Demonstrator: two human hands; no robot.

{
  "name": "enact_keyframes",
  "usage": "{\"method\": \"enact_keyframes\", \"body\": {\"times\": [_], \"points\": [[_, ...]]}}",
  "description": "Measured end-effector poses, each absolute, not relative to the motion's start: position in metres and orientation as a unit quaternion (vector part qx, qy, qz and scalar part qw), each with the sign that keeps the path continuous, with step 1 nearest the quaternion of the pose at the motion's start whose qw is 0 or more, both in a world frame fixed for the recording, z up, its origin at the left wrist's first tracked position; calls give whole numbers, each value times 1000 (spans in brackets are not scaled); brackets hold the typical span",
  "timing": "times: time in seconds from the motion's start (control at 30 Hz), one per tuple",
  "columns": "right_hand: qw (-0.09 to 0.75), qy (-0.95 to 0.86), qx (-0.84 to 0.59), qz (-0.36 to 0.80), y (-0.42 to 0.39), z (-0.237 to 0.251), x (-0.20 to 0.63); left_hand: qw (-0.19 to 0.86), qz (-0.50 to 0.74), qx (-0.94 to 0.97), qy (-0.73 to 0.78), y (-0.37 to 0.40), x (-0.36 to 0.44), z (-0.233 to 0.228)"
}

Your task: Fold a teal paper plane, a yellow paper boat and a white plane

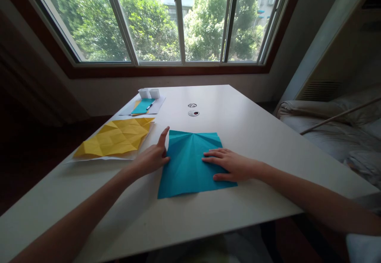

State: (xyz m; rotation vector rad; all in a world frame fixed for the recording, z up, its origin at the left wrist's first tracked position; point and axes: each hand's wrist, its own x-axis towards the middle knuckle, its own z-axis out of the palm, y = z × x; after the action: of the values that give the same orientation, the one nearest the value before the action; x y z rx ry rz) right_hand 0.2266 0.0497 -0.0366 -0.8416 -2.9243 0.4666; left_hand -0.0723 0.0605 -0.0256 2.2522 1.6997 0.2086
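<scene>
Tabletop (253, 132): white, below the far window (178, 21).
Right hand (230, 164): spread flat, grasping nothing.
Left hand (151, 159): index extended; whether pinching, I can't tell.
Blue sheet (186, 167): near middle, under right hand, left hand at its left edge.
Yellow paper (116, 138): left.

The left forearm (102, 205) and right forearm (306, 197) slanted inward, bare. The left hand (153, 159) pointed its index finger (163, 137) forward, thumb (166, 160) spread aside. The right hand (229, 164) lay palm down, fingers (213, 153) apart and pointing left.
</scene>
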Motion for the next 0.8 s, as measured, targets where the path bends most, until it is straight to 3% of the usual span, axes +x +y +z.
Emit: {"method": "enact_keyframes", "body": {"times": [0.1, 0.23, 0.33, 0.53, 0.8], "points": [[36, -950, -273, 148, 51, -37, 228, 46, 101, 811, 574, 61, -74, -29], [52, -953, -267, 135, 53, -38, 227, -75, 67, 899, 426, 58, -78, -32], [77, -955, -262, 119, 55, -40, 226, -62, 17, 942, 330, 53, -75, -33], [125, -952, -256, 112, 57, -43, 221, 0, 2, 940, 341, 50, -66, -30], [141, -951, -250, 116, 54, -48, 221, -94, 31, 936, 337, 41, -42, -30]]}}
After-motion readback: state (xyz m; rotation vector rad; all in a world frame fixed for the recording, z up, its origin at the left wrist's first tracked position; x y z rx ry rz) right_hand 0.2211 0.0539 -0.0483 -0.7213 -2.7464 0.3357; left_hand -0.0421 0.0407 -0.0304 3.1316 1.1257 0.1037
